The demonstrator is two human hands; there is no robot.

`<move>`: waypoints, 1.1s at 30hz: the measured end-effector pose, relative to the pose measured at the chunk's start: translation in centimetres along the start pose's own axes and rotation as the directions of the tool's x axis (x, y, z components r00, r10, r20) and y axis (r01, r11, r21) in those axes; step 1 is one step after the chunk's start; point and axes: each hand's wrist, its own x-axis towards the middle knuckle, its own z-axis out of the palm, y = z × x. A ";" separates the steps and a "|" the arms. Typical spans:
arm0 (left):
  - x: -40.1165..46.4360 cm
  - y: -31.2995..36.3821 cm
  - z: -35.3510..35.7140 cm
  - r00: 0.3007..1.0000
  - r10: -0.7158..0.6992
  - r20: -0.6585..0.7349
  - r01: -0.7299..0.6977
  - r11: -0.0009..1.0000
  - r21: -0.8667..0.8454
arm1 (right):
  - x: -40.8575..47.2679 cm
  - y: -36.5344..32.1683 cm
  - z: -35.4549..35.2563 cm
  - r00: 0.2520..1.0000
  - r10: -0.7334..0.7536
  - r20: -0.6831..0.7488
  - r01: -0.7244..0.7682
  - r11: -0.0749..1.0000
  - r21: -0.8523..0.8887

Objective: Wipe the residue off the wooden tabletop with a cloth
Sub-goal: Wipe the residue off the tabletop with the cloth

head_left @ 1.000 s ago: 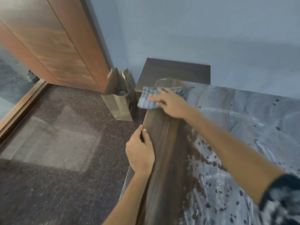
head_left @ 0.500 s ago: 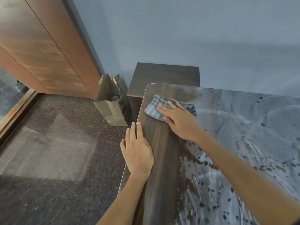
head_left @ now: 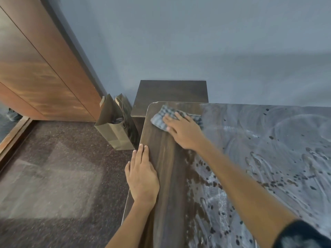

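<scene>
A dark wooden tabletop [head_left: 166,176] fills the right of the view. Whitish smeared residue [head_left: 268,158] with dark spots covers most of it; a strip along the left edge shows bare wood. My right hand [head_left: 184,133] lies flat on a blue-grey checked cloth [head_left: 159,116], pressing it onto the table near the far left corner. My left hand [head_left: 141,174] rests flat on the table's left edge, fingers together, holding nothing.
A dark low cabinet [head_left: 170,93] stands behind the table's far corner against the blue-grey wall. A brown paper bag [head_left: 112,129] stands on the speckled floor beside it. A wooden door [head_left: 41,68] is at the left.
My right hand has drawn the cloth back from over the table's far left corner onto the tabletop, then shifted it slightly. My left hand went from gripping the edge to lying flat.
</scene>
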 end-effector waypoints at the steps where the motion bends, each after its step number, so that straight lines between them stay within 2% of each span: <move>1: 0.1 0.1 0.0 1.000 0.024 -0.007 -0.024 0.999 0.027 | -1.3 0.3 -0.1 1.000 -0.006 -0.012 0.006 1.000 0.004; 3: 0.3 0.3 -0.1 0.994 0.109 0.003 -0.109 0.989 0.097 | -2.7 2.2 -1.0 0.998 0.055 -0.029 -0.056 0.998 -0.038; 6: 0.5 1.0 -0.8 0.970 0.229 0.078 -0.238 0.959 0.151 | -0.6 5.8 -2.3 0.965 0.261 -0.001 -0.261 0.962 -0.078; 9: 0.4 1.1 -1.0 0.960 0.252 0.119 -0.266 0.957 0.118 | 2.9 6.4 -2.7 0.946 0.322 0.034 -0.320 0.946 -0.059; 12: 0.3 1.4 -1.4 0.965 0.239 0.108 -0.252 0.959 0.131 | 2.8 3.8 -1.7 0.980 0.196 0.045 -0.193 0.979 -0.058; 16: 0.3 1.8 -1.3 0.965 0.235 0.114 -0.249 0.960 0.127 | -3.6 0.9 -0.8 0.993 -0.070 0.093 0.074 0.997 -0.037; 18: 0.4 1.7 -1.2 0.962 0.245 0.125 -0.260 0.957 0.129 | -6.8 2.0 -1.1 0.994 -0.077 0.076 0.082 0.995 -0.063; 21: 0.5 1.5 -1.1 0.957 0.261 0.127 -0.275 0.955 0.115 | -7.4 7.2 -2.3 0.989 0.142 -0.027 -0.144 0.983 -0.115; 23: 0.5 1.3 -0.9 0.955 0.271 0.122 -0.284 0.953 0.103 | -5.2 11.0 -3.0 0.937 0.343 -0.065 -0.348 0.932 -0.096; 25: 0.6 1.0 -0.6 0.952 0.284 0.117 -0.293 0.954 0.070 | -2.3 12.4 -3.1 0.889 0.449 -0.088 -0.452 0.891 -0.026; 28: 0.8 0.7 -0.1 0.946 0.311 0.088 -0.315 0.948 0.037 | 0.8 9.0 -1.7 0.933 0.355 -0.063 -0.358 0.933 -0.040; 30: 0.8 0.7 0.0 0.949 0.309 0.068 -0.311 0.950 0.017 | -0.1 4.9 -0.5 0.980 0.194 -0.037 -0.196 0.978 -0.068; 33: 0.7 0.6 0.1 0.947 0.317 0.040 -0.316 0.948 -0.048 | -4.7 1.5 0.5 1.000 -0.014 -0.025 0.013 0.999 -0.041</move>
